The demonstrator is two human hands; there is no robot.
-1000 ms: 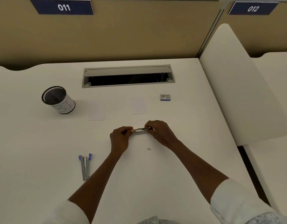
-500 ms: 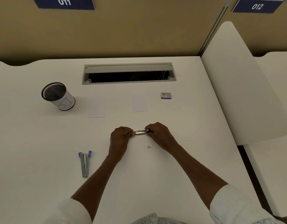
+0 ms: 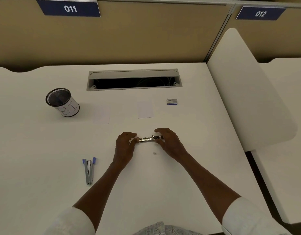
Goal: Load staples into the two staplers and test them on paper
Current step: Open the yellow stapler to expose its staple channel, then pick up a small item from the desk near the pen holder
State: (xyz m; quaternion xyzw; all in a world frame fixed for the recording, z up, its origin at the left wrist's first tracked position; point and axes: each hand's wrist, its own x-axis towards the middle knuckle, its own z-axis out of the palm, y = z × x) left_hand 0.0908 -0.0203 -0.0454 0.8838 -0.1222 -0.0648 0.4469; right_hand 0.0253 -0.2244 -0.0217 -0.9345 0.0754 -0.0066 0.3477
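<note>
Stapler (image 3: 150, 139) gripped both hands; signs (image 3: 70, 8) 011, 012

A dark blue rectangular sign (image 3: 68, 8) on the tan partition reads "011"; a second blue sign (image 3: 260, 13) reads "012". The black mesh pen cup's white paper wrap (image 3: 68, 108) bears handwritten "B1".

A smooth white counter (image 3: 44, 167) fills most of the view, with a wavy cut along its far edge. Set into it near that edge is a long grey metal cable slot (image 3: 134, 79), its lid tilted open over a dark gap. Behind the slot stands a tan fabric partition wall (image 3: 129, 36) carrying a dark blue plate reading 011 (image 3: 69, 8). Right of the slot rises a rounded white divider panel (image 3: 244, 92), and beyond it a second blue plate reading 012 (image 3: 260, 13). The light is dim and even.
</note>
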